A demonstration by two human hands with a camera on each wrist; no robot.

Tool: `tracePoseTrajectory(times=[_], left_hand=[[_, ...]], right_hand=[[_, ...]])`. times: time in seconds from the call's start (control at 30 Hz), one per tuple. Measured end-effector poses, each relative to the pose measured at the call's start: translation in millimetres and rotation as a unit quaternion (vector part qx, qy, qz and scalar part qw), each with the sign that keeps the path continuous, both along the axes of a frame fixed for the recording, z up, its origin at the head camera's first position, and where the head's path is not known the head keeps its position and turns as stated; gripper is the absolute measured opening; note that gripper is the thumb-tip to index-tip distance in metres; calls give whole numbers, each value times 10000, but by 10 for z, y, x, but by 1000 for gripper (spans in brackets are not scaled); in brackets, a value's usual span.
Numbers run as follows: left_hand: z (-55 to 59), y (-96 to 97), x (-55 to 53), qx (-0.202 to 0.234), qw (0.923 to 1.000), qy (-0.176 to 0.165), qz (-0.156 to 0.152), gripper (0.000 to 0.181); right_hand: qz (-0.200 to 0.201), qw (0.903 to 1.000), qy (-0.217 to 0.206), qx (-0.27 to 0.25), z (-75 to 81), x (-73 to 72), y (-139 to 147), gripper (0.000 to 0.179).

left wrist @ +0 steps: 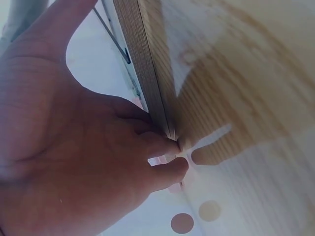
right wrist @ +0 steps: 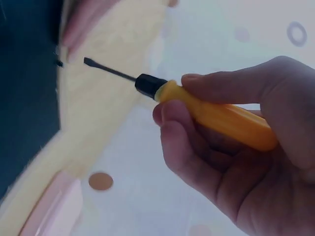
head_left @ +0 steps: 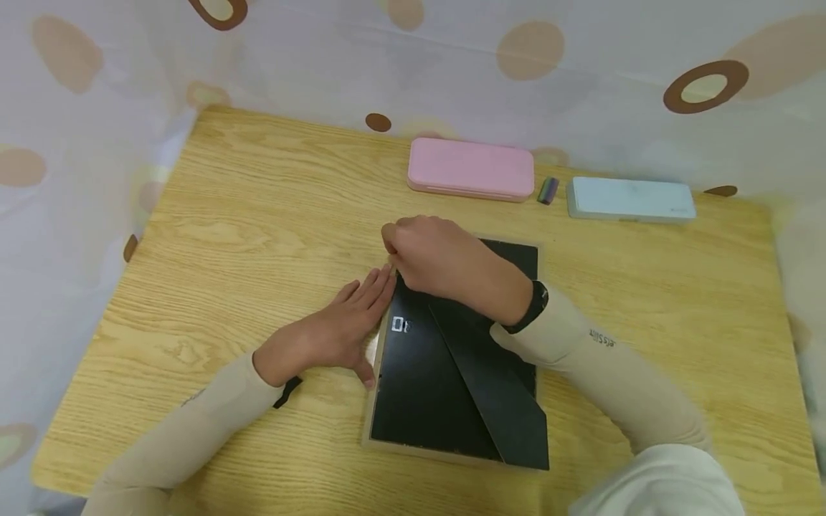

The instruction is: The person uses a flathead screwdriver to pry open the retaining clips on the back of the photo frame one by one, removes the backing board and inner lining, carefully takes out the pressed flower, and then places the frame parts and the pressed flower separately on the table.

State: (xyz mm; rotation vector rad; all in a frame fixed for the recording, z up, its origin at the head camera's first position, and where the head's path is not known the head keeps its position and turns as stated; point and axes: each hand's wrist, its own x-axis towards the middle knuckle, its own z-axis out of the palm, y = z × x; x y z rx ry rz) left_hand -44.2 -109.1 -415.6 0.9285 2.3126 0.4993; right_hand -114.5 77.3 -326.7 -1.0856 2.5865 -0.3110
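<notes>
A picture frame (head_left: 422,401) lies face down on the table, its black back up with the easel stand (head_left: 490,394) slanting across it. My left hand (head_left: 338,330) lies along the frame's left side, fingers stretched toward the upper left corner. In the left wrist view, its fingertips are right at the wooden edge (left wrist: 140,54). My right hand (head_left: 445,258) is over that same corner. It grips a flat-blade screwdriver (right wrist: 221,118) by the yellow handle, as the right wrist view shows. The blade points at the frame's edge, near a small dark tab (right wrist: 59,63). In the head view the hand hides the screwdriver.
Behind the frame stands a pink case (head_left: 471,168). A small dark striped block (head_left: 548,190) lies between it and a pale blue case (head_left: 632,198). The wooden table (head_left: 213,229) meets a spotted cloth (head_left: 452,64) at the back.
</notes>
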Motion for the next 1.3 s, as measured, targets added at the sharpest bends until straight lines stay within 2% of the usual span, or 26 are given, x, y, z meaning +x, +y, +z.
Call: tracePoseTrajectory(times=[0.13, 0.23, 0.33, 0.5, 0.8, 1.07, 1.3], left_hand=[[-15, 24, -6, -89, 9999, 54, 43, 151], [-28, 47, -9, -163, 9998, 99, 66, 152], [-35, 67, -18, -161, 9997, 156, 67, 152], [-31, 108, -45, -142, 9996, 242, 26, 154], [-22, 207, -94, -187, 9993, 308, -22, 155], [-29, 326, -166, -180, 9989, 420, -81, 154], [-19, 424, -256, -372, 9986, 360, -136, 154]], right_hand=[[-532, 9981, -17, -319, 68, 23, 173, 12], [-819, 9948, -81, -603, 42, 32, 328, 14], [-944, 9923, -84, -799, -22, 71, 466, 16], [-956, 9900, -50, -1032, -104, 187, 637, 18], [-1104, 9838, 71, -1409, -149, 405, 848, 16], [-1161, 9760, 151, -1838, -185, 504, 981, 16], [-1255, 9729, 155, -1936, -238, 564, 1083, 19]])
